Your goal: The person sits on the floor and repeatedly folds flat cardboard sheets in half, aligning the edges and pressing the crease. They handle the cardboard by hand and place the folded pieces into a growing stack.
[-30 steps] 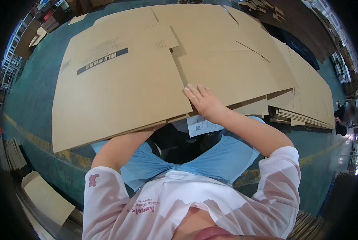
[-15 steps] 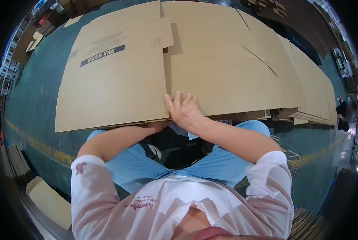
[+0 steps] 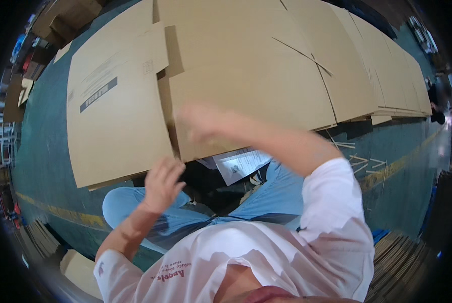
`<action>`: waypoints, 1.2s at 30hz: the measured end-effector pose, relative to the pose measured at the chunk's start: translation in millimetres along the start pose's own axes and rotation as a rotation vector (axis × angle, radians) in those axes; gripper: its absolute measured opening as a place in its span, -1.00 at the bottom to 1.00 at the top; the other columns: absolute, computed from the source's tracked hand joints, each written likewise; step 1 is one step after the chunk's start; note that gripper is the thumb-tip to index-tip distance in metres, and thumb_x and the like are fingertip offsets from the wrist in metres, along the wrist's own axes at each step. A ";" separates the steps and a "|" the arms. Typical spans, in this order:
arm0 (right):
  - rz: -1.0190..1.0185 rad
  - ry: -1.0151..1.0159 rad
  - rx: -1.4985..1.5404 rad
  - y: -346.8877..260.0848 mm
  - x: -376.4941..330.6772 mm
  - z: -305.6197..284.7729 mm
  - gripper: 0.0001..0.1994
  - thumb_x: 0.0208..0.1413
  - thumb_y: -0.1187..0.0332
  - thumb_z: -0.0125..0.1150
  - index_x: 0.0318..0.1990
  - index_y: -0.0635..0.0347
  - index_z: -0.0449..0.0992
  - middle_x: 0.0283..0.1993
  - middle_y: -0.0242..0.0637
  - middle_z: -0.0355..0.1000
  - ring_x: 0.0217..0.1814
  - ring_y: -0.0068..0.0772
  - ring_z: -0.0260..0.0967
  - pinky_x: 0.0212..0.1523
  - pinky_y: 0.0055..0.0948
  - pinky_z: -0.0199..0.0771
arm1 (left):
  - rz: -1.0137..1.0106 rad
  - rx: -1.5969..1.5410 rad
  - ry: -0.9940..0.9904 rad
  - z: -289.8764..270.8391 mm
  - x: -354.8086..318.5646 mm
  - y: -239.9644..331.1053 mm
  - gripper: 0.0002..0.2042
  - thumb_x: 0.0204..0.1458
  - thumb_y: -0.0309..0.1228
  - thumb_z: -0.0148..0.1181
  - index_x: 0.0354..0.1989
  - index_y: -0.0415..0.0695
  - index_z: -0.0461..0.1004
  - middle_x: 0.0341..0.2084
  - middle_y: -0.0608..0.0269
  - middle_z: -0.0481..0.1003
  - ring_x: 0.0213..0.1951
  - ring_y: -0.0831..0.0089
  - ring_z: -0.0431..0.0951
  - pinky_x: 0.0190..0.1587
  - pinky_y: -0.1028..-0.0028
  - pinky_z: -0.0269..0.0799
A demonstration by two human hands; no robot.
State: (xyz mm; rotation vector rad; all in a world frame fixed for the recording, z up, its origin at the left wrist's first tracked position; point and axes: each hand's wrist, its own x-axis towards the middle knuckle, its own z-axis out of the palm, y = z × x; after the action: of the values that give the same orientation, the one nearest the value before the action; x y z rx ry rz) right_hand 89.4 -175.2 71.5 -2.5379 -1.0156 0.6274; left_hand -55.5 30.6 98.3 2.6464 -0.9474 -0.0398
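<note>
A large flattened cardboard box (image 3: pixel 120 126) with a dark printed bar lies on the left, overlapping a wider brown cardboard sheet (image 3: pixel 246 96). A narrow gap runs between their edges toward me. My left hand (image 3: pixel 162 184) is at the near corner of the left cardboard, its fingers loosely bent and apart, with nothing seen in them. Over the wider sheet, just right of the gap, hovers my right hand (image 3: pixel 200 121); motion smears its fingers. A white printed paper (image 3: pixel 238 164) shows beneath the near edge, by my legs.
More flat cardboard (image 3: pixel 387 86) extends to the far right. Thin strips (image 3: pixel 360 161) lie on the green floor there. Stacked cardboard (image 3: pixel 397 262) stands at the lower right, and another stack (image 3: pixel 39 240) at the lower left. A person (image 3: pixel 438 96) is at the far right edge.
My left hand has come out from under the cardboard edge, and my right hand has lifted off the surface. The view has shifted, placing the cardboard further left. More white paper shows.
</note>
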 end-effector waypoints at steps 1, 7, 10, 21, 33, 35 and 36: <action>0.080 0.283 0.292 61.7 3.4 -1.9 -0.59 -0.21 0.31 0.19 -0.10 0.20 0.46 -0.13 -0.02 0.43 -0.04 -0.07 0.36 -0.02 -0.12 0.35 | 0.044 0.033 -0.062 -3.0 18.3 -7.6 -0.56 -0.33 -0.42 0.32 -0.14 -0.10 0.45 -0.04 0.15 0.38 0.11 0.13 0.30 0.18 0.13 0.18; 0.820 0.696 -0.451 266.7 -142.7 -60.1 -0.67 0.04 0.20 0.09 -0.05 0.09 0.44 -0.01 -0.08 0.37 0.07 -0.02 0.26 0.09 -0.13 0.24 | 0.225 0.168 -0.221 7.8 51.9 -44.8 -0.68 -0.32 -0.41 0.31 -0.30 -0.12 0.43 -0.18 0.21 0.39 0.10 0.13 0.27 0.26 0.03 0.02; 0.893 0.665 0.087 285.9 -199.4 -7.7 -0.79 0.15 0.31 -0.07 -0.16 0.18 0.42 -0.08 0.00 0.37 -0.02 0.07 0.29 -0.03 -0.09 0.31 | 0.241 0.113 -0.139 23.4 41.6 -55.6 -0.71 -0.30 -0.44 0.28 -0.32 -0.12 0.44 -0.21 0.20 0.40 0.09 0.14 0.28 0.25 0.04 0.04; 1.628 1.916 0.835 297.1 -403.2 103.1 -0.37 -0.04 0.17 0.28 0.12 0.36 0.23 0.07 0.00 0.31 0.12 0.03 0.24 0.09 -0.07 0.25 | 0.261 0.028 -0.033 26.0 41.9 -53.4 -0.77 -0.34 -0.52 0.26 -0.43 -0.14 0.42 -0.25 0.17 0.42 0.02 0.13 0.36 0.20 0.10 0.20; 0.618 1.788 0.672 183.7 -381.4 -57.3 -0.57 -0.12 0.62 0.26 -0.03 0.38 0.29 -0.09 -0.18 0.35 -0.09 -0.36 0.33 -0.04 -0.44 0.34 | 0.234 -0.083 -0.040 18.7 25.4 -57.7 -0.74 -0.27 -0.56 0.25 -0.36 -0.18 0.35 -0.22 0.07 0.34 0.06 0.04 0.31 0.24 0.11 0.11; 0.642 1.653 0.396 138.1 -371.7 -56.1 -0.55 -0.13 0.59 0.28 -0.03 0.40 0.29 -0.08 -0.18 0.36 -0.09 -0.39 0.33 -0.06 -0.46 0.34 | 0.260 -0.069 -0.031 19.3 27.2 -58.7 -0.73 -0.28 -0.56 0.25 -0.36 -0.18 0.34 -0.22 0.07 0.33 0.04 0.04 0.31 0.23 0.11 0.13; 0.650 1.593 0.220 120.3 -368.7 -54.6 -0.56 -0.14 0.57 0.29 -0.04 0.41 0.31 -0.09 -0.18 0.37 -0.09 -0.40 0.34 -0.07 -0.46 0.35 | 0.285 -0.060 -0.029 20.2 30.3 -59.8 -0.73 -0.27 -0.56 0.25 -0.36 -0.18 0.33 -0.23 0.07 0.33 0.02 0.06 0.31 0.22 0.13 0.15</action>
State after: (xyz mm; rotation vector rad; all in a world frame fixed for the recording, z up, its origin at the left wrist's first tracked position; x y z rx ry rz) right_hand -53.7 -527.9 163.7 -2.0856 0.4147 -1.0195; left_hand 2.1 49.1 62.9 2.4379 -1.3016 -0.0390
